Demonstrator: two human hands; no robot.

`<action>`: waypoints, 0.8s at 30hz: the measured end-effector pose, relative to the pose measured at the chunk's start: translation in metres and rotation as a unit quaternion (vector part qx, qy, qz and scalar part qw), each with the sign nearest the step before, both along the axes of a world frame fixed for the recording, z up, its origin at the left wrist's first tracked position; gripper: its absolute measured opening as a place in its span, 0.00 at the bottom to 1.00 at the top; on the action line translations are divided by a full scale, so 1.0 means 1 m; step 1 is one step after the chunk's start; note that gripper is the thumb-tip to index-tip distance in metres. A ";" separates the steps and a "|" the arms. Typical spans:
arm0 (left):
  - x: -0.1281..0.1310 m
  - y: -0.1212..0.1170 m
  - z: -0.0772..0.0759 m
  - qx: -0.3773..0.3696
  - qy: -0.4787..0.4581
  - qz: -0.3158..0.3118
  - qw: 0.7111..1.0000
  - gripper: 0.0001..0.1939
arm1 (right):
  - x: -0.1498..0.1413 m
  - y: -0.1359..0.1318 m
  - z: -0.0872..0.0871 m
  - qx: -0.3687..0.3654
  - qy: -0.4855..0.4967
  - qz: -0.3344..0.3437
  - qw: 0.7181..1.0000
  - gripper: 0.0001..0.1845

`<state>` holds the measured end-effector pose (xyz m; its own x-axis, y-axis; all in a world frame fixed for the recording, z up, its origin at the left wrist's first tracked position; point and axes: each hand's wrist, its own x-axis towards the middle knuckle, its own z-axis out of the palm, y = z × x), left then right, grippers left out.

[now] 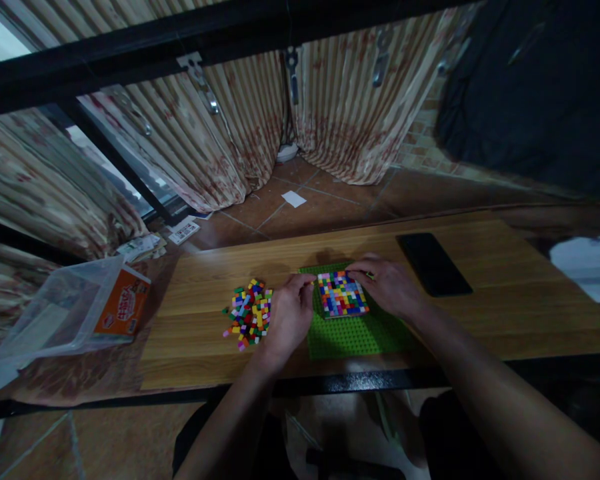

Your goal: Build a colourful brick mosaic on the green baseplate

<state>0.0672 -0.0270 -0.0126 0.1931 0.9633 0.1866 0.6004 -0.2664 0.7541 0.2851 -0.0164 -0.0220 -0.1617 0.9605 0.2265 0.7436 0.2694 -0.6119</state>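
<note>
A square block of small multicoloured toy bricks sits on a green studded baseplate. My left hand is just left of the block, thumb and forefinger pinched together. A tiny yellowish toy brick seems to show at those fingertips, though it is barely visible. The fingers of my right hand are closed at the block's upper right corner and appear to grip its edge. Left of my left hand lies a heap of loose toy bricks in mixed colours, partly hidden by that hand.
A black phone or tablet lies on the wooden table, right of the baseplate. Beyond the left end stands a clear plastic box with an orange label. Patterned curtains hang behind, and a white paper lies on the floor.
</note>
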 end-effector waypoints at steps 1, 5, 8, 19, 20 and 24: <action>0.000 0.000 0.000 -0.001 0.001 -0.001 1.000 0.12 | 0.000 0.001 0.000 0.002 -0.004 0.006 1.000 0.13; 0.001 0.000 -0.001 -0.007 0.006 -0.003 1.000 0.12 | 0.001 0.003 0.003 0.010 -0.023 0.025 0.999 0.13; 0.001 -0.001 -0.002 -0.008 0.010 -0.006 1.000 0.12 | 0.001 0.004 0.007 0.002 -0.038 0.037 0.999 0.14; 0.003 0.001 -0.004 -0.015 -0.024 -0.001 1.000 0.12 | 0.000 0.006 0.004 -0.003 -0.058 0.041 0.997 0.14; 0.003 0.001 -0.006 -0.017 -0.042 -0.001 0.999 0.11 | 0.000 0.005 0.002 -0.004 -0.049 0.036 0.998 0.14; 0.003 0.002 -0.011 -0.022 -0.109 -0.007 0.994 0.12 | 0.004 0.004 -0.003 -0.002 -0.006 0.032 0.999 0.13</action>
